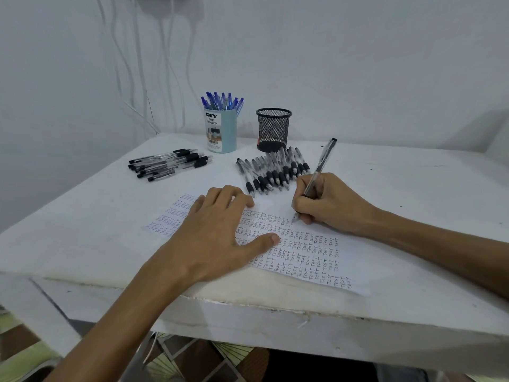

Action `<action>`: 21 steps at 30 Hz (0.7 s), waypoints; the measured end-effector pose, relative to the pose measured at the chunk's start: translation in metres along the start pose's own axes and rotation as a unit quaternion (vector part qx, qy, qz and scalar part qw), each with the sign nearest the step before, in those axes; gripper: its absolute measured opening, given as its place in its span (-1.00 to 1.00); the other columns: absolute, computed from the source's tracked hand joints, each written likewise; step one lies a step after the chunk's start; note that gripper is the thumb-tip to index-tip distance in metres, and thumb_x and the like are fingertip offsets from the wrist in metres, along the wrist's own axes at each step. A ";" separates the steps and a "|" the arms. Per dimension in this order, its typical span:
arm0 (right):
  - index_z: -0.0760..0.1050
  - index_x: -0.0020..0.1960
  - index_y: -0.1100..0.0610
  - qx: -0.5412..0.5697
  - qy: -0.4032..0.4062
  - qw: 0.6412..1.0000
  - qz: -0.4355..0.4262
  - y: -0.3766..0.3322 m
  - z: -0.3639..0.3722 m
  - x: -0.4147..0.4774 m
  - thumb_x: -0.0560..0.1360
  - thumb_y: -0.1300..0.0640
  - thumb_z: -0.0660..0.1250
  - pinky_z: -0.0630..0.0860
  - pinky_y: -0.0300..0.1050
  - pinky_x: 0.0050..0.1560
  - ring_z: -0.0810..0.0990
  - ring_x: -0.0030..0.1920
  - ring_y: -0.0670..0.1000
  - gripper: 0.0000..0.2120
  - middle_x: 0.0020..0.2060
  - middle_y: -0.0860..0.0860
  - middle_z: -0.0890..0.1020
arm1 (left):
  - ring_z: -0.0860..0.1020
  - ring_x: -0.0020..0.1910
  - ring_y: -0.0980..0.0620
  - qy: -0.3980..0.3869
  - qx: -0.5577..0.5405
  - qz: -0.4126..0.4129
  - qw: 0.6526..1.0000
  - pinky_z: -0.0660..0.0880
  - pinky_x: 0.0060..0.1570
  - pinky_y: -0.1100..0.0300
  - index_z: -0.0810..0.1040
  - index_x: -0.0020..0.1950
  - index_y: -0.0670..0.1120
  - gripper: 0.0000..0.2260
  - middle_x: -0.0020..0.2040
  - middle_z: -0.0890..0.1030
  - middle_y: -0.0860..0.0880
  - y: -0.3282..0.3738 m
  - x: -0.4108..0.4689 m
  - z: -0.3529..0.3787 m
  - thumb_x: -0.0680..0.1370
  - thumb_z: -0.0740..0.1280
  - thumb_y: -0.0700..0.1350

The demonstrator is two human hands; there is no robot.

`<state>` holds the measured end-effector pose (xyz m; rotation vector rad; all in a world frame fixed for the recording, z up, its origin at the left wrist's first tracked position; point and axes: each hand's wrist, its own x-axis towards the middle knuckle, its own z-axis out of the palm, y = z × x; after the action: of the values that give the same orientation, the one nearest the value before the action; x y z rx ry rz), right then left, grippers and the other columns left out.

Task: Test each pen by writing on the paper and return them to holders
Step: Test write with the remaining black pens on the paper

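Note:
A white paper covered in rows of the word "TEST" lies on the table. My left hand presses flat on it with spread fingers. My right hand grips a black-capped clear pen, its tip touching the paper near the upper rows. A light blue holder full of blue pens stands at the back. Beside it stands a black mesh holder. Several black pens lie in a row in front of the mesh holder, and another pile of black pens lies at the left.
The white table has a chipped front edge near me. A white wall with hanging white cables stands behind the table. Patterned floor shows under the table at the lower left.

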<state>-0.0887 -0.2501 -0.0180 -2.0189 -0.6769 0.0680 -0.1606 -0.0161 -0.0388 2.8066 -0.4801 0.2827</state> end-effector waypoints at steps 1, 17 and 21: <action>0.49 -0.18 0.39 0.001 0.002 1.000 0.001 0.000 0.000 0.000 0.49 0.38 0.35 0.34 -0.33 -0.44 0.42 -0.51 -0.06 -0.90 -0.48 0.14 0.59 | 0.25 0.36 0.14 -0.001 0.001 0.000 1.000 0.29 0.45 -0.01 0.32 0.45 0.13 -0.21 0.38 0.31 0.18 0.000 0.000 0.000 0.41 -0.06 0.60; 0.49 -0.19 0.37 -0.003 0.010 1.000 0.001 0.002 0.000 0.000 0.49 0.36 0.36 0.33 -0.29 -0.45 0.37 -0.51 -0.05 -0.90 -0.48 0.14 0.59 | 0.25 0.37 0.14 0.001 -0.004 0.000 1.000 0.29 0.46 -0.01 0.32 0.46 0.13 -0.20 0.38 0.32 0.18 0.000 0.000 0.000 0.41 -0.06 0.60; 0.48 -0.18 0.36 0.000 0.013 1.000 0.003 0.002 -0.002 0.000 0.49 0.35 0.36 0.34 -0.33 -0.45 0.39 -0.52 -0.08 -0.89 -0.45 0.17 0.60 | 0.25 0.37 0.14 0.005 -0.007 0.000 1.000 0.29 0.46 -0.02 0.33 0.46 0.13 -0.20 0.38 0.32 0.18 0.000 0.000 0.001 0.41 -0.05 0.59</action>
<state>-0.0872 -0.2522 -0.0191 -2.0183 -0.6549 0.0455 -0.1604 -0.0159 -0.0397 2.7904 -0.4785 0.2932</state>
